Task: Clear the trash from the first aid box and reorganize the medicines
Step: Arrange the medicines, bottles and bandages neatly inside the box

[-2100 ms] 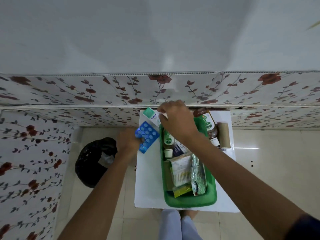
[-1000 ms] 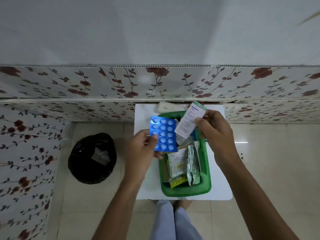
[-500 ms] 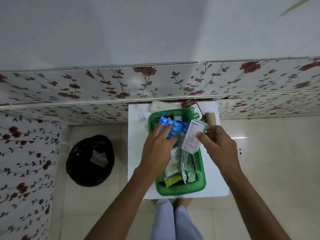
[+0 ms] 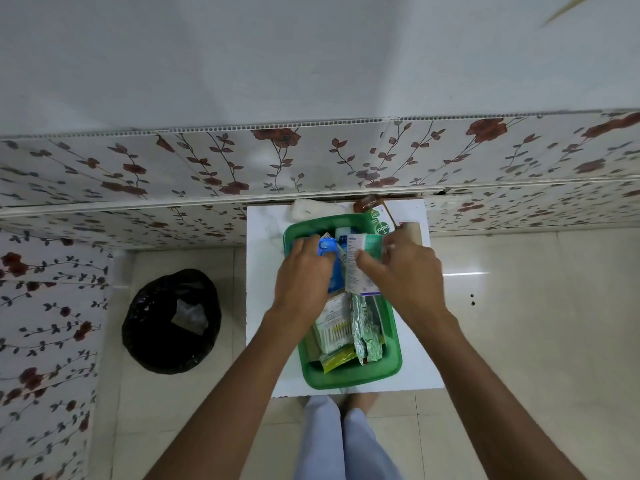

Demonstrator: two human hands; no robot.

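Observation:
A green first aid box (image 4: 349,377) sits on a small white table (image 4: 265,306). My left hand (image 4: 304,275) is inside the box's far half, closed around a blue blister pack (image 4: 327,244). My right hand (image 4: 405,271) grips a white and green medicine carton (image 4: 356,268), held upright in the box beside the blister pack. In the near half lie a silver foil strip (image 4: 365,332), a cotton swab packet (image 4: 334,332) and a yellow sachet (image 4: 337,358).
A brown antiseptic bottle (image 4: 375,216) and a cardboard roll (image 4: 414,232) stand behind the box, with white gauze (image 4: 306,207) at the table's back edge. A bin with a black liner (image 4: 171,320) sits on the tiled floor at left. Floral wall panels enclose the back and left.
Both hands have lowered from above the table into the far half of the box, carrying the blister pack and the carton down among the other items.

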